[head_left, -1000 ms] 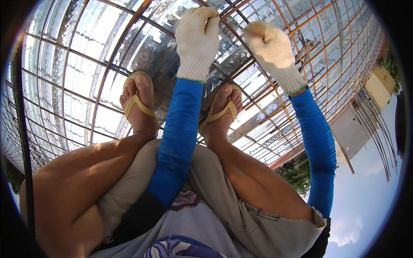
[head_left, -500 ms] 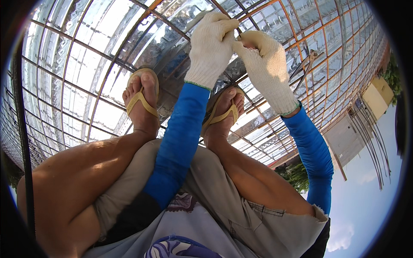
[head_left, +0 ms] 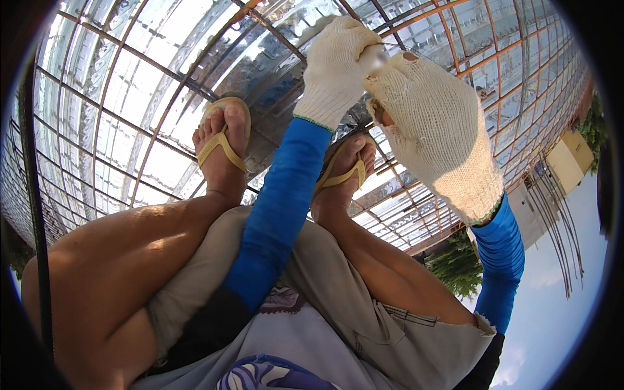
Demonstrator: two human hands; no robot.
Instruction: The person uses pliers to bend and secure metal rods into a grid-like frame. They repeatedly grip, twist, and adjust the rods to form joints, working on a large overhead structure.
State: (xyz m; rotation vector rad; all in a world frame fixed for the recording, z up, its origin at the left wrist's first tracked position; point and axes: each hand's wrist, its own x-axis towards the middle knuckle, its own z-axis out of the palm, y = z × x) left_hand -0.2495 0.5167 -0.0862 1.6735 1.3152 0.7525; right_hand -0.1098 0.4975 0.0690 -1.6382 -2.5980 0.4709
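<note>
Two gloved hands meet above the orange steel grid [head_left: 416, 26], beyond the right sandal [head_left: 344, 172]. Left hand [head_left: 335, 65]: fingers curled shut, pinching what may be a thin tie wire at the fingertips; item blurred. Right hand [head_left: 435, 140]: nearer the camera, fingers bunched against the left, its hold unclear. No packages, labels or signs visible.

gloves [head_left: 442, 136] cream knit; sleeves [head_left: 279, 208] blue; sandals [head_left: 221, 140] yellow; bars [head_left: 448, 39] rust-orange

2 gloves [head_left: 338, 62], 2 sandals [head_left: 223, 140], 2 blue sleeves [head_left: 279, 208].
</note>
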